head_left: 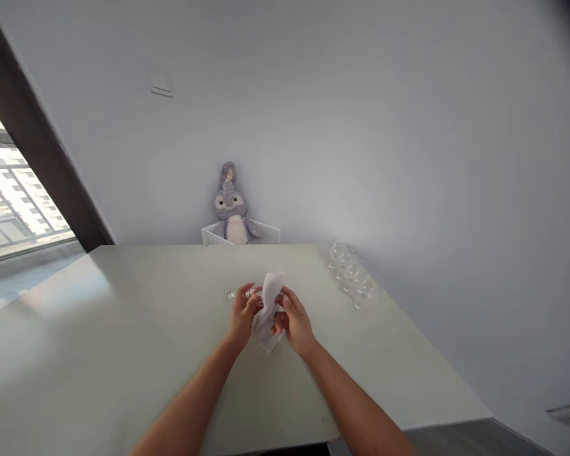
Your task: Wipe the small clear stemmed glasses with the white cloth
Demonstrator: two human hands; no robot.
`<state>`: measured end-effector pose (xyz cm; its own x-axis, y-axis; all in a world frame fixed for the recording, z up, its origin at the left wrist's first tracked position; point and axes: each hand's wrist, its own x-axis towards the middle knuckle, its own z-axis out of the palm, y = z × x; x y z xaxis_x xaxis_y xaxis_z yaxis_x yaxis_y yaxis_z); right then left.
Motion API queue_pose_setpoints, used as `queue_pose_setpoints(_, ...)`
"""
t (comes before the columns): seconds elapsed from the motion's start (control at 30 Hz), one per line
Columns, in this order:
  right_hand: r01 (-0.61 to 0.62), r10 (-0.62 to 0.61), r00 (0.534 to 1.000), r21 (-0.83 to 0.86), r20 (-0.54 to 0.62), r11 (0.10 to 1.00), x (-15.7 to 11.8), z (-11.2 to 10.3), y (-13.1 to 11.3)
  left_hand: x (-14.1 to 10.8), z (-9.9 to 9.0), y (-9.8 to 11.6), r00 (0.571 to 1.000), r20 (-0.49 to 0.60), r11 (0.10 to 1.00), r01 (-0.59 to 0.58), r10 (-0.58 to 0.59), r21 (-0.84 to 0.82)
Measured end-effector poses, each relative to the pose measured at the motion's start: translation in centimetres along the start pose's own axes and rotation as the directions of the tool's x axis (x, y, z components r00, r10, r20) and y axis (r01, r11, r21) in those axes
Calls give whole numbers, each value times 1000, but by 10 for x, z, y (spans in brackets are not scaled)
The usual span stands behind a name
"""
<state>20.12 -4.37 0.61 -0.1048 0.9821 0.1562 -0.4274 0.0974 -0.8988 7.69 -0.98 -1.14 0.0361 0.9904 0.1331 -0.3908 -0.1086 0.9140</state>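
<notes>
Glass [232, 294] is gripped by left hand [242, 318], cloth [271, 292] by right hand [299, 324], well inside the edges of the table [137, 342]

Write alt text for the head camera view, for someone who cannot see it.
A person's left hand holds a clear glass and the right hand a white cloth, over a pale table. Transparent glassware clusters near the table's right edge; beyond its far edge, a purple-grey plush toy sits in a white basket.
</notes>
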Motion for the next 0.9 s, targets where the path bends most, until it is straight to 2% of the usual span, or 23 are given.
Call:
queue_pose_setpoints(0.07, -33, 33, 999, -2, 31, 999, 2, -3, -1, 0, -1, -1, 999, 24, 997, -28, 26, 72)
queue_pose_setpoints(0.13, -36, 36, 999, -26, 14, 999, 3, -4, 0, 0, -1, -3, 998, 46, 990, -57, 52, 125)
queue_pose_setpoints(0.23, 7, -10, 993, -29, -116, 1000, 5, -5, 3, 0, 0, -4, 996, 30, 989, -93, 90, 118)
queue_pose_setpoints(0.33, 50, -64, 961, -57, -270, 997, 8, -9, 7, 1, -1, -3, 992, -9, 990, -126, 127, 60)
queue_pose_setpoints(0.4, 53, -87, 941, -111, -326, 992, 8, -12, 9, 2, -2, -3, 990, -24, 989, -138, 139, 51)
queue_pose_setpoints(0.57, 36, -141, 941, -323, -307, 946, 4, -10, 9, 2, -2, -2, 983, -22, 979, -181, 184, 95)
queue_pose_setpoints(0.63, 35, -153, 936, -348, -318, 937, 3, -9, 7, 0, -2, -1, 979, -2, 972, -200, 202, 127)
queue_pose_setpoints(0.7, 39, -135, 935, -285, -327, 958, 4, -10, 4, -1, -1, -1, 977, 16, 968, -211, 210, 137)
queue_pose_setpoints(0.9, 11, 7, 942, 53, -335, 999, 10, -17, 0, -3, 2, 0, 982, 9, 977, -191, 191, 97)
